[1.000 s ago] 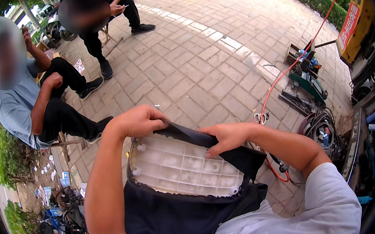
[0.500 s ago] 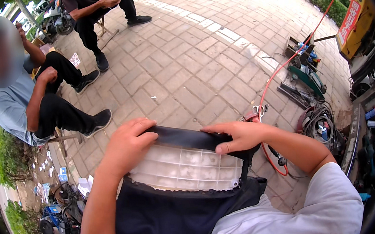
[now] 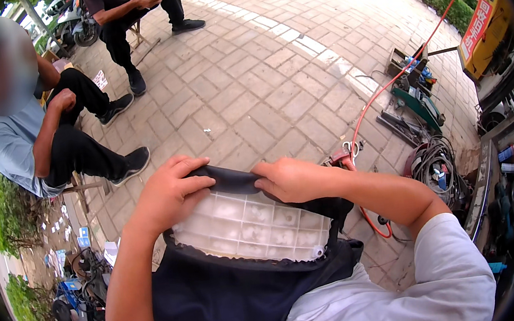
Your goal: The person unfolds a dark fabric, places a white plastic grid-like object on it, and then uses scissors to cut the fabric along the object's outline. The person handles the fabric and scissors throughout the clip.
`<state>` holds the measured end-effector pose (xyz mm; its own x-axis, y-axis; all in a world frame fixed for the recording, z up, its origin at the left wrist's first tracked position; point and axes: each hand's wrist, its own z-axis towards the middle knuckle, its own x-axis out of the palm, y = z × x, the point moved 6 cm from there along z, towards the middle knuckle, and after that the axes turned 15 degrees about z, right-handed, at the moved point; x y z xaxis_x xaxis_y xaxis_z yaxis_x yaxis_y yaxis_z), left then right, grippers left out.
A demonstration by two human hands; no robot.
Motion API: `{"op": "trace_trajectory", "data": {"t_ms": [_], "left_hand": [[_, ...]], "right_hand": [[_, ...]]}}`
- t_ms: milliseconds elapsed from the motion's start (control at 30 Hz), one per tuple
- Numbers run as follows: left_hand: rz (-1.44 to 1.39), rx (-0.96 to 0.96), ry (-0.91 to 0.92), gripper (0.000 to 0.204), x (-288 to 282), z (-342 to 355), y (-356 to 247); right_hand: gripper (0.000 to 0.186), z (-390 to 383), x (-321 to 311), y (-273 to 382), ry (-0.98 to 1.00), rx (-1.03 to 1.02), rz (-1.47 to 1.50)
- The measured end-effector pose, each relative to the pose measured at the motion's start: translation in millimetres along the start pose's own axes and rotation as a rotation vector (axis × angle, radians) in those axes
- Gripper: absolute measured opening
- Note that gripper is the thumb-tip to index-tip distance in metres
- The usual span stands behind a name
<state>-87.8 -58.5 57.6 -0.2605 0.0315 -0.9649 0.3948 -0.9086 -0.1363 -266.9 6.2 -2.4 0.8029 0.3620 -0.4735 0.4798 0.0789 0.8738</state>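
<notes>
A white gridded plastic panel (image 3: pixel 252 231) with a torn dark rim rests on dark cloth (image 3: pixel 216 301) over my lap. A black flexible cover (image 3: pixel 235 179) runs folded along the panel's far edge. My left hand (image 3: pixel 175 195) grips this cover at its left end, fingers curled over it. My right hand (image 3: pixel 281 180) pinches it right of the middle, with the thumb partly hidden in the fold.
Two seated people (image 3: pixel 14 144) (image 3: pixel 134 32) are at upper left. A red hose (image 3: pixel 366 116) crosses the paving past tools (image 3: pixel 415 104) and coiled cables (image 3: pixel 432 166). A yellow vehicle (image 3: pixel 479 27) stands right; clutter (image 3: pixel 79 295) lies lower left.
My left hand dropped from the far edge and shifted slightly. My right hand moved a little left and up, its spread fingers closing on the cover, which is now folded back in a narrower band.
</notes>
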Motion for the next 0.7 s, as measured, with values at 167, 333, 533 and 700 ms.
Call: {"op": "trace_trajectory", "data": {"t_ms": [167, 333, 533, 700], "left_hand": [[0.094, -0.256, -0.226, 0.028, -45, -17, -18], [-0.099, -0.803, -0.398, 0.021, -20, -105, -66], [-0.066, -0.802, -0.305, 0.050, 59, -122, -146], [-0.290, -1.099, -0.341, 0.060, 83, -121, -141]], "right_hand": [[0.024, 0, -2, -4, -0.102, -0.084, 0.009], [0.023, -6, -18, -9, -0.245, -0.115, -0.067], [0.021, -11, -27, 0, -0.306, -0.024, -0.053], [0.023, -29, -28, 1, -0.353, 0.033, -0.063]]}}
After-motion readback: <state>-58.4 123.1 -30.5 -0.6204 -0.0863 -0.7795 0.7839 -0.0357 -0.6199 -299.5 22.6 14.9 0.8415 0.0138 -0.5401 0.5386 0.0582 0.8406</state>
